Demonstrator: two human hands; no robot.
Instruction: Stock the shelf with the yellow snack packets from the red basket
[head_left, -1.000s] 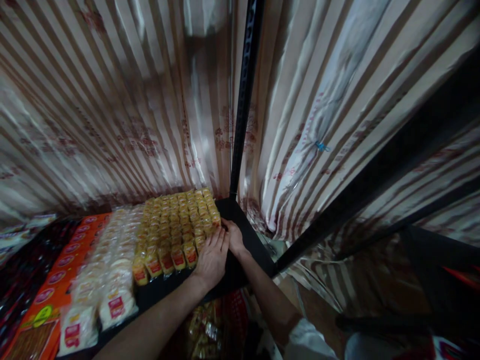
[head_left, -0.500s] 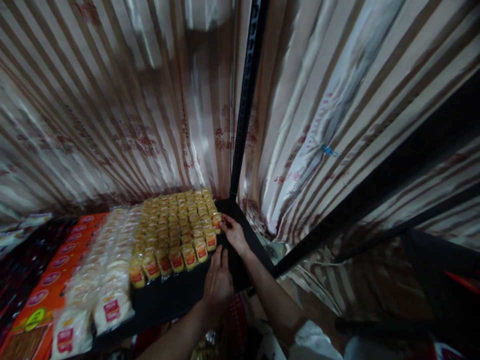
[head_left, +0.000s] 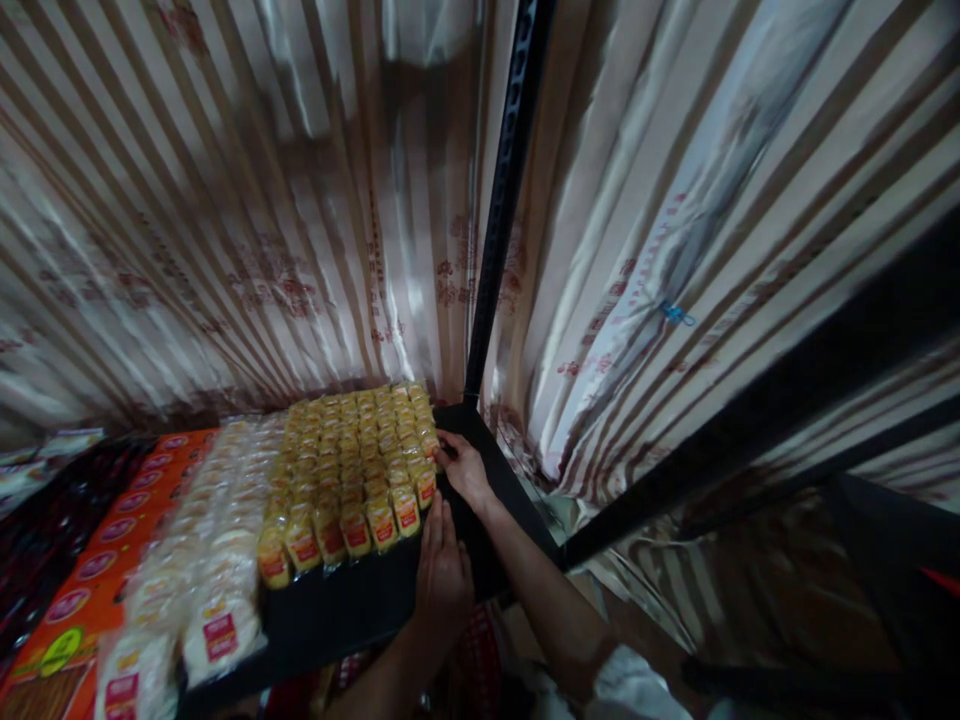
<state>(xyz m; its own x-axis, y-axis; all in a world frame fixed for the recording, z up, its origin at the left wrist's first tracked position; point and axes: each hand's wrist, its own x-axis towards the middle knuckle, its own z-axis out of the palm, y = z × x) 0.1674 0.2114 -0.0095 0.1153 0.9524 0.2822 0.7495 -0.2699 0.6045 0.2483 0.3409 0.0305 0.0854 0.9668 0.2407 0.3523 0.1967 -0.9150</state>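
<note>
Rows of small yellow wrapped snack packets point(head_left: 352, 475) with red labels stand close together on a black shelf point(head_left: 337, 605). At the right edge of these rows, my right hand point(head_left: 465, 470) has its thumb and fingers closed on a snack packet point(head_left: 430, 446); the fingertips hide part of it. My left hand point(head_left: 445, 568) points forward with its fingers stretched out side by side. Its fingertips are by the front packet point(head_left: 426, 488) of the rightmost row, and whether they touch it I cannot tell.
Clear bags of round white pieces point(head_left: 221, 630) lie left of the yellow rows. Beyond them are an orange printed package point(head_left: 105, 540) and dark red packages point(head_left: 64, 540). A black upright post point(head_left: 499, 220) stands at the shelf's back corner, before striped sheeting point(head_left: 300, 200).
The packet at my right hand has moved left, into line with the rightmost row. My left hand has shifted slightly right. The view has turned a little.
</note>
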